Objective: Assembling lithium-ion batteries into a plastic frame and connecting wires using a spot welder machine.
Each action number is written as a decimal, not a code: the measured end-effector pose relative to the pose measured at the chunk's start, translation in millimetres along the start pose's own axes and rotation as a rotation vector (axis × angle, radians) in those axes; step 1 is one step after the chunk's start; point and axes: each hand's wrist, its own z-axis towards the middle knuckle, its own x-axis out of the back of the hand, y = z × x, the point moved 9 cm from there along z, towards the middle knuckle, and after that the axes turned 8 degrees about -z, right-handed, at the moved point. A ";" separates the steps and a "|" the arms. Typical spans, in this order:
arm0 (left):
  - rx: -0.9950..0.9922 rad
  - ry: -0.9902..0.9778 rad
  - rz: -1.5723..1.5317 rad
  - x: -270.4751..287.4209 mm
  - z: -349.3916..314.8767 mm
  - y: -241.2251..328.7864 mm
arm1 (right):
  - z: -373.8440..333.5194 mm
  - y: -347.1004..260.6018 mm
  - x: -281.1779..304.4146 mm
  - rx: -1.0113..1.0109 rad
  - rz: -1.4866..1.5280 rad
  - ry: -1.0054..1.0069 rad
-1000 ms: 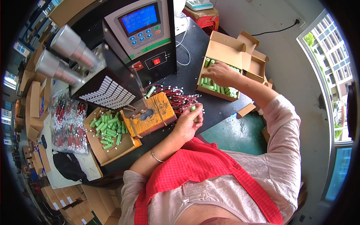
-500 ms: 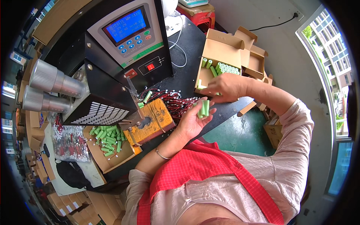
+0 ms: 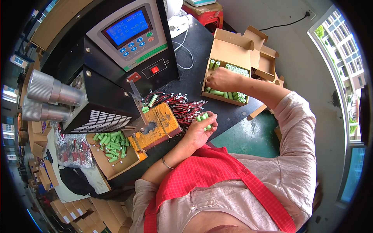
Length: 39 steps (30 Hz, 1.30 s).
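Observation:
My left hand (image 3: 197,136) is palm up above the table's front edge, its fingers curled round several green battery cells (image 3: 203,119). My right hand (image 3: 225,80) reaches into an open cardboard box (image 3: 229,43) at the right. Its fingers are bent down among the cells, and their tips are hidden, so what they pinch cannot be made out. Green cells (image 3: 237,70) stand upright in the box behind this hand, and others (image 3: 217,93) lie along its near side. Left of my left hand is a heap of red wire leads (image 3: 188,108) with white connectors.
A black welding machine (image 3: 107,73) with a lit blue screen fills the left, its metal arms over a yellow block (image 3: 165,122). Nearer stands a cardboard tray (image 3: 126,167) of green cells with leads. A bag of leads (image 3: 74,149) lies beyond it. Empty cartons (image 3: 265,64) adjoin the box.
My right hand has moved from beside my left hand up and into the cardboard box. My left hand has dropped slightly toward me, its fingers now more curled round the cells.

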 end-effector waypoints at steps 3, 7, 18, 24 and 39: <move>0.003 -0.002 -0.008 -1.6 -1.1 1.9 | 1.5 4.9 -8.4 -0.046 -0.007 -0.112; -0.048 0.036 -0.045 -4.3 -5.8 8.4 | -17.0 32.6 6.6 -0.305 0.200 -0.108; -0.180 -0.167 -0.068 -20.0 -20.0 11.9 | -56.5 -48.9 72.1 -0.533 1.021 -0.052; 0.006 -0.133 -0.235 -4.5 -49.0 -10.6 | -55.1 -91.2 117.5 -0.339 0.717 0.202; 0.020 -0.022 -0.065 44.4 -94.1 -12.7 | -16.1 -61.4 37.4 -0.593 0.323 0.062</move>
